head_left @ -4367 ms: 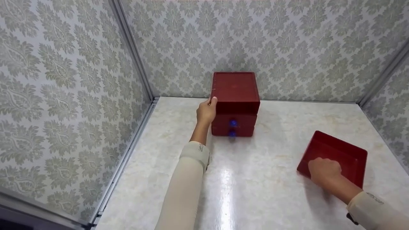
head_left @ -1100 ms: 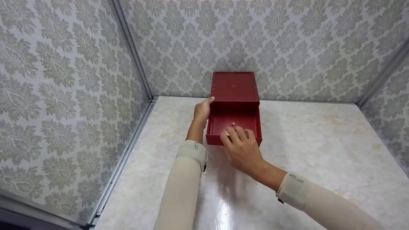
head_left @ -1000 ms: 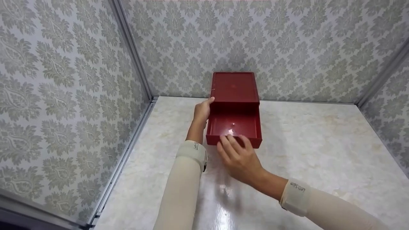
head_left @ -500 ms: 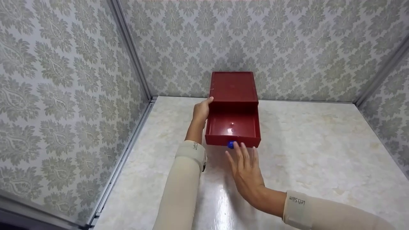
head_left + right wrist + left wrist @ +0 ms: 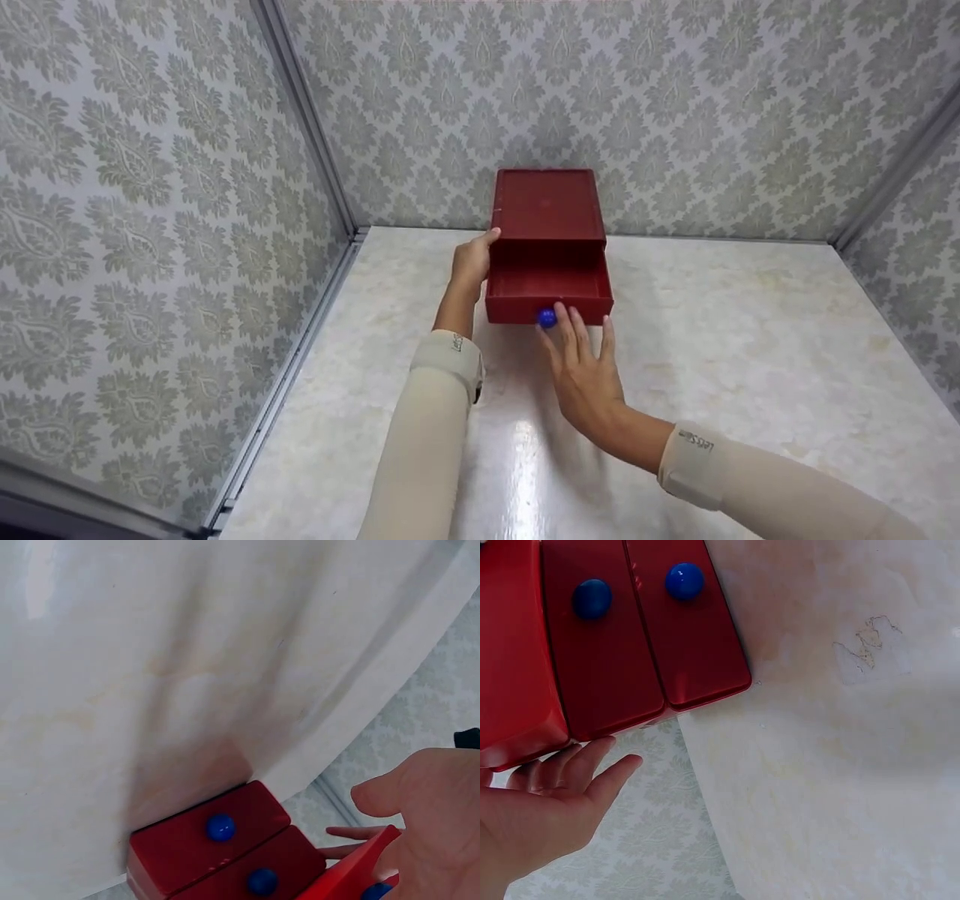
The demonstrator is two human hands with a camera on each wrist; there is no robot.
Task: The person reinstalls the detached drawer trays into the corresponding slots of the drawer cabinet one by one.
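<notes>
A small red plastic drawer cabinet (image 5: 547, 202) stands near the back wall. Its top drawer (image 5: 510, 310) is partly pulled out, and the inside looks bare. Straight fingers of my right hand (image 5: 589, 382) press the drawer front beside its round blue knob (image 5: 547, 318). My left hand (image 5: 471, 262) steadies the cabinet's left side, thumb at the upper edge; the left wrist view shows its fingers (image 5: 577, 769) extended against the wall of the cabinet. Two lower drawers are fully in, with a middle knob (image 5: 591, 598) and a bottom knob (image 5: 684, 580), both hidden from the head view.
The cabinet rests on a glossy, pale marbled tabletop (image 5: 750, 360). Patterned wallpaper panels (image 5: 712, 112) rise behind and at both sides, with a metal frame rail (image 5: 304, 120) at the left corner.
Earlier my right hand held the drawer off at the right; it then sat in the top slot. Since half a second ago it has slid further in, pushed by my right fingers. My left hand stays put.
</notes>
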